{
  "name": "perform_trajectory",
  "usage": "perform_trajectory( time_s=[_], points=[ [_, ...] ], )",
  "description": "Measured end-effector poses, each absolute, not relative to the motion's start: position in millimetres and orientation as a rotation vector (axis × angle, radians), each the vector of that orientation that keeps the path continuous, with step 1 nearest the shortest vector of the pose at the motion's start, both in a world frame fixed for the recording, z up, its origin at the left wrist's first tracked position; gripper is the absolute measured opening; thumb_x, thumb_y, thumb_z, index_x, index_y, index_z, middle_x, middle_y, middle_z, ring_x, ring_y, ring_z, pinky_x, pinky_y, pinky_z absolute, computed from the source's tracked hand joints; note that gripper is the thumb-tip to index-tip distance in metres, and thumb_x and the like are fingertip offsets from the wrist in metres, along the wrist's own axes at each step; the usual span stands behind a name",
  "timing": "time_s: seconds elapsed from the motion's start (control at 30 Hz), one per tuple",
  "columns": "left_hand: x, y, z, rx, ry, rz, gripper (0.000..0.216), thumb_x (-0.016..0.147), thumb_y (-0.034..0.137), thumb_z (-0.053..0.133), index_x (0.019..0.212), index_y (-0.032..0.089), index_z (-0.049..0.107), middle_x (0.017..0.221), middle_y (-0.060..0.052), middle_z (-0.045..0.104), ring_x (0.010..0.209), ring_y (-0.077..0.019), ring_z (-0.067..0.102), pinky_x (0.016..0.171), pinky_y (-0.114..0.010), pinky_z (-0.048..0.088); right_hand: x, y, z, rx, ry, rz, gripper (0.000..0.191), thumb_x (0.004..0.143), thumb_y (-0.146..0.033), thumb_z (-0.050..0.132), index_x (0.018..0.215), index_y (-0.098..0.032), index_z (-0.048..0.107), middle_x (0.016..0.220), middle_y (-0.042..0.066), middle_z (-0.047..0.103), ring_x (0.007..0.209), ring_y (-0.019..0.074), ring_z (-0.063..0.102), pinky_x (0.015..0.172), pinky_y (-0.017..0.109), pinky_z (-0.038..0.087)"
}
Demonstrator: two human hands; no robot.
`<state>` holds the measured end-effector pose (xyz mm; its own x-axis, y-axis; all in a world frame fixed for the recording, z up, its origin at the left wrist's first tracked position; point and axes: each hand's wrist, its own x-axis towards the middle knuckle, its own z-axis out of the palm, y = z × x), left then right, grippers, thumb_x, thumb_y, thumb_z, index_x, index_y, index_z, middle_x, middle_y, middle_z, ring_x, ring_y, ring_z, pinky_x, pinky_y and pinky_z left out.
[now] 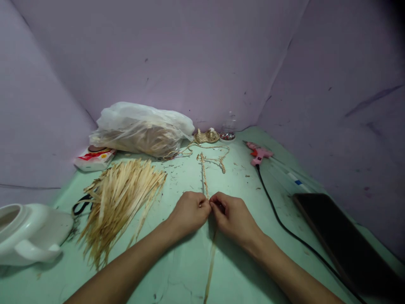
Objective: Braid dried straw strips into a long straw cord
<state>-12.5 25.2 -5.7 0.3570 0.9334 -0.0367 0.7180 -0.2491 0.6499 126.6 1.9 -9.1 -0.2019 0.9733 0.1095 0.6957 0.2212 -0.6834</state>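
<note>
A thin braided straw cord (204,175) runs away from me over the green table, its near end pinched between my two hands. My left hand (191,211) is closed on the cord, fingers curled in. Against its fingertips, my right hand (232,217) pinches the same spot with thumb and forefinger. Below the hands a loose flat straw strip (210,270) hangs toward me. The exact grip of the fingertips is partly hidden. Left of my hands lies a bundle of dry straw strips (122,202).
Behind are a plastic bag (142,131), a woven straw piece (206,136) and a clear jar (228,128). On the right lie a pink glue gun (260,154), its black cord (278,219) and a dark flat slab (344,245). A white container (34,232) sits left.
</note>
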Motion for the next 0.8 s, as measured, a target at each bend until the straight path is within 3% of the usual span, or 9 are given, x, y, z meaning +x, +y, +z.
perform_trajectory(
  time_s=[0.3,0.47,0.6,0.8],
  points=[
    [-6,27,-8,1.712,1.453,0.559,0.02,0.059,0.018,0.041,0.042,0.017,0.031,0.044,0.005,0.022,0.045,-0.0065,0.024,0.043,-0.023,0.014,122,-9,5,-1.832,-1.991,0.545,0.02,0.076,-0.026,0.045,0.07,-0.019,0.063,0.061,0.003,0.064,0.051,0.0125,0.051,0.047,0.024,0.023],
    [-3,26,-7,1.343,1.38,0.641,0.019,0.056,0.016,0.042,0.041,0.017,0.031,0.041,0.006,0.021,0.041,-0.0049,0.019,0.041,-0.022,0.013,109,-25,-2,-1.716,-2.184,0.198,0.016,0.073,-0.017,0.046,0.071,-0.017,0.062,0.063,0.003,0.064,0.049,0.0129,0.052,0.046,0.027,0.018],
    [-5,24,-4,1.179,1.325,0.674,0.016,0.054,0.016,0.045,0.04,0.015,0.038,0.037,0.006,0.028,0.038,-0.0035,0.021,0.039,-0.02,0.014,104,-31,-11,-1.597,-2.272,0.08,0.02,0.073,-0.012,0.044,0.077,-0.017,0.063,0.063,0.003,0.065,0.047,0.0126,0.052,0.045,0.027,0.017],
    [-11,25,-3,1.092,1.276,0.628,0.005,0.053,0.013,0.05,0.049,0.012,0.052,0.038,0.006,0.038,0.035,-0.0027,0.025,0.038,-0.019,0.018,105,-31,-14,-1.553,-2.33,0.218,0.017,0.072,-0.014,0.044,0.07,-0.017,0.061,0.065,0.003,0.065,0.05,0.012,0.053,0.046,0.025,0.022]
  ],
)
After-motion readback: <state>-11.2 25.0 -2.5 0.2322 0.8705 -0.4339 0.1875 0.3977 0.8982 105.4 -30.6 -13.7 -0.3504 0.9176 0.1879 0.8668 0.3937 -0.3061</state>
